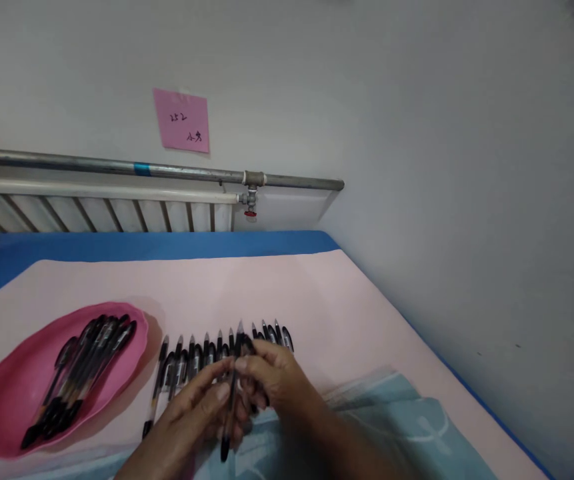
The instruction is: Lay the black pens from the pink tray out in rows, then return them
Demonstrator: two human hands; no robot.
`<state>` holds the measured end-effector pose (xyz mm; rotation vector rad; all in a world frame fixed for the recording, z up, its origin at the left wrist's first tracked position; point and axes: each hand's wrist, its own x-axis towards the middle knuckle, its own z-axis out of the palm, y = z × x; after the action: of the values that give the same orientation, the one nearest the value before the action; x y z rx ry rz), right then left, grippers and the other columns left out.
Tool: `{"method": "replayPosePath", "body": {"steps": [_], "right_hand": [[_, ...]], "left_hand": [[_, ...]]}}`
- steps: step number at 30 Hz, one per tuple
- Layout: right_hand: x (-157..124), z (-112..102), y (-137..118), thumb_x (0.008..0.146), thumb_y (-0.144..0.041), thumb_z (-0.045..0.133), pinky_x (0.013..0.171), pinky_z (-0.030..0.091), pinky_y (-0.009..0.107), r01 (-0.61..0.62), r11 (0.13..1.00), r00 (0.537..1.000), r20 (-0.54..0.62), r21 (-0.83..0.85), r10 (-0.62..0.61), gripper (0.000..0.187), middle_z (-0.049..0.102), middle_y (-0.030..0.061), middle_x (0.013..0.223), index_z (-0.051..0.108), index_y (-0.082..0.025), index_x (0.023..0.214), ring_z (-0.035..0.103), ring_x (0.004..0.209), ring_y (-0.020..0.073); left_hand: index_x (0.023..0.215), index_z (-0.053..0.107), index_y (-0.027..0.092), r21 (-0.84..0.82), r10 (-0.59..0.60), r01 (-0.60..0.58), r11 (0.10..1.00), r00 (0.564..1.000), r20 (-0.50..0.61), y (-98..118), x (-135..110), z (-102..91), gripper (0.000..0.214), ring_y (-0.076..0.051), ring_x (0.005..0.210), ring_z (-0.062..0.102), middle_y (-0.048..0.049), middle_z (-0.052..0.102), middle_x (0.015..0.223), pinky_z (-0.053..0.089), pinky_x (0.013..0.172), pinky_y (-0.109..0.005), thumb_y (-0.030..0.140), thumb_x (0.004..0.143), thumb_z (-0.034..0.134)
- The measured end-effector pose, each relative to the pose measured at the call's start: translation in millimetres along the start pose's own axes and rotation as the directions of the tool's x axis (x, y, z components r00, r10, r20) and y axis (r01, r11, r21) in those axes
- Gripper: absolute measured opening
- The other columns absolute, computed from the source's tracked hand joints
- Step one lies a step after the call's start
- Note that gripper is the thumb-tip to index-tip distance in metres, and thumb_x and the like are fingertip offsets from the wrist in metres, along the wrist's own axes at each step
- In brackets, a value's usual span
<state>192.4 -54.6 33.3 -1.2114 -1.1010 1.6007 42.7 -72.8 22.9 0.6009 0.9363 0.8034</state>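
Note:
A gel pen (pixel 231 413) stands nearly upright between my two hands, tip up and dark end down. My left hand (pixel 194 407) has its fingers closed around the pen's lower barrel. My right hand (pixel 281 377) pinches it near the tip with thumb and fingers. A dark rounded piece, possibly a cap, shows by the right fingertips, partly hidden. Behind and beside my hands lies a row of uncapped pens (pixel 161 373), tips pointing away, with black caps (pixel 197 357) between them. My hands cover the lower part of the row's middle.
At the left, a pink oval dish (pixel 1 393) holds several black pens (pixel 84 367). Light blue patterned cloth (pixel 407 420) lies at the front right. The pink tabletop (pixel 217 287) has a blue border (pixel 191 245). Behind it are a radiator (pixel 91 207), a pipe (pixel 297 181) and a wall.

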Motion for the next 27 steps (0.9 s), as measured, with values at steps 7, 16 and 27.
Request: {"method": "replayPosePath", "body": {"steps": [7,16,27], "right_hand": [[7,-97,-1,0.078,-0.029,0.044,0.049,0.029,0.021,-0.103,0.722,0.887,-0.392,-0.684,-0.244,0.022,0.044,-0.0042,0.051,0.041,-0.020,0.058,0.042,0.050,0.0097],[16,-109,11,0.078,-0.024,0.047,0.052,0.026,0.022,-0.210,0.472,0.921,-0.336,-0.856,-0.200,0.020,0.053,-0.0004,0.055,0.049,-0.018,0.059,0.044,0.054,0.0108],[12,-99,11,0.081,-0.021,0.046,0.052,0.026,0.022,-0.144,0.355,0.946,-0.234,-0.924,-0.225,0.020,0.057,0.0007,0.059,0.054,-0.018,0.064,0.046,0.055,0.0108]], "left_hand": [[0.109,0.058,0.017,0.202,0.006,-0.012,0.979,1.000,0.027,3,4,-8.4,0.047,-0.014,0.061,0.057,-0.0046,0.066,0.072,0.042,0.057,-0.026,0.046,0.072,0.064],[0.105,0.062,0.018,0.227,-0.045,0.053,0.972,0.998,-0.042,3,4,-9.8,0.048,-0.014,0.060,0.056,-0.0050,0.066,0.072,0.043,0.057,-0.025,0.048,0.067,0.067],[0.101,0.063,0.018,0.211,-0.050,0.061,0.976,0.997,-0.058,4,3,-9.6,0.043,-0.013,0.059,0.056,-0.0054,0.067,0.073,0.043,0.056,-0.024,0.045,0.069,0.067]]}}
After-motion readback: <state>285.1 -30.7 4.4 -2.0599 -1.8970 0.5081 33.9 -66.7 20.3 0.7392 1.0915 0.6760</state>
